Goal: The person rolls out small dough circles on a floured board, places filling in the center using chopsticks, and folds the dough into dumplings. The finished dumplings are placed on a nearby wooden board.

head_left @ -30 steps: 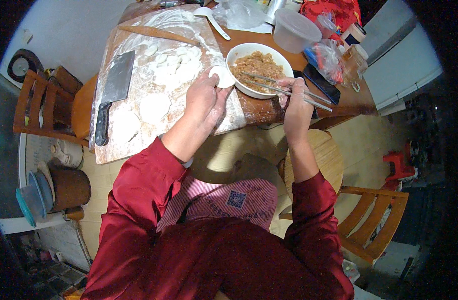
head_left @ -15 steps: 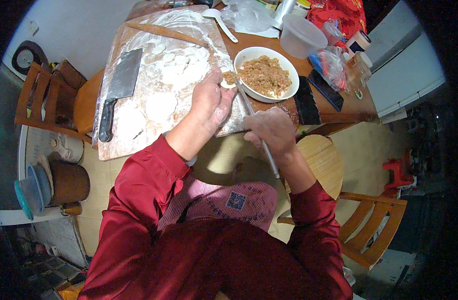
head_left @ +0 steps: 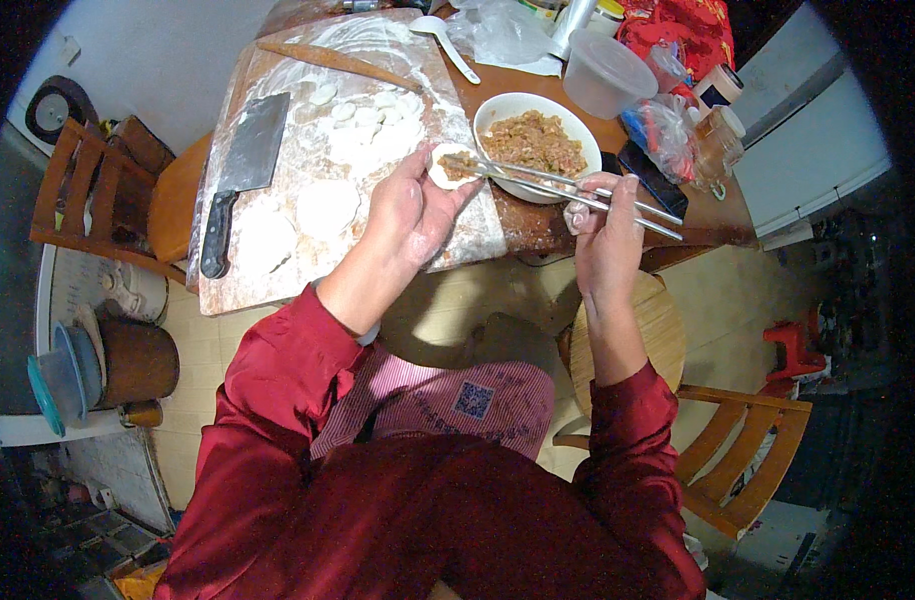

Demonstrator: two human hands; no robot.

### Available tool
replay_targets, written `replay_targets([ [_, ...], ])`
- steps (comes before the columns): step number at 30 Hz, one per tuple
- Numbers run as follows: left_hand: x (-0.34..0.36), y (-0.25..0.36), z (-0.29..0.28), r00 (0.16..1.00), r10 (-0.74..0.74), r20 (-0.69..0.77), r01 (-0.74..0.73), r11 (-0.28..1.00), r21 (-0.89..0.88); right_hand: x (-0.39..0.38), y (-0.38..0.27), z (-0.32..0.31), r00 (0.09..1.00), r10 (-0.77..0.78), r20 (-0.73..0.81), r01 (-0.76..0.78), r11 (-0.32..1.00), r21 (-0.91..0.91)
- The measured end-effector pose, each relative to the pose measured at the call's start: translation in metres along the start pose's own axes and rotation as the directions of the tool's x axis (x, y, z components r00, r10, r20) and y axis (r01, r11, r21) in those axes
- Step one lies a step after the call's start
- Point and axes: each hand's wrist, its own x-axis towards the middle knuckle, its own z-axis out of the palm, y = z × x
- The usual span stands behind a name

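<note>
My left hand (head_left: 414, 212) holds a small round dumpling wrapper (head_left: 441, 178), its fingers curled under the edge. Brown minced filling (head_left: 462, 168) lies on the wrapper. In my right hand (head_left: 610, 222) is a pair of metal chopsticks (head_left: 548, 178), slanting left so that their tips touch the filling. Just beyond them stands a white bowl (head_left: 483, 118) with more of the minced filling (head_left: 535, 142) in it. The floured board (head_left: 378, 265) under and left of my left hand bears larger dough rounds (head_left: 329, 203) and several small dough pieces (head_left: 363, 118).
A cleaver (head_left: 255, 145) lies on the board's left side, with a wooden rolling pin (head_left: 340, 64) across the far part. Behind the bowl are a white spoon (head_left: 448, 48) and a clear plastic tub (head_left: 608, 76). A dark phone (head_left: 653, 180) and plastic bags (head_left: 662, 143) lie on the right.
My right hand has moved right and turned, so the chopsticks now lie flatter across the bowl's near rim. My left hand has tipped the wrapper up, showing its filling.
</note>
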Motion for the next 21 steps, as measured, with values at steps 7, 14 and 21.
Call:
replay_targets([
  [7,-0.021,0.002,0.004,1.0,0.014,-0.002,-0.014,1.0,0.009,-0.007,-0.002,-0.003,0.999,0.032,-0.011,-0.032,0.999,0.007],
  [14,-0.036,0.003,-0.002,0.999,-0.04,0.031,0.04,0.999,-0.011,-0.016,-0.008,-0.004,0.992,0.126,-0.028,-0.124,0.991,0.055],
  [21,-0.06,0.005,-0.003,0.996,-0.065,0.065,0.063,0.997,0.043,-0.024,-0.004,-0.02,0.968,0.244,-0.056,-0.234,0.962,0.144],
])
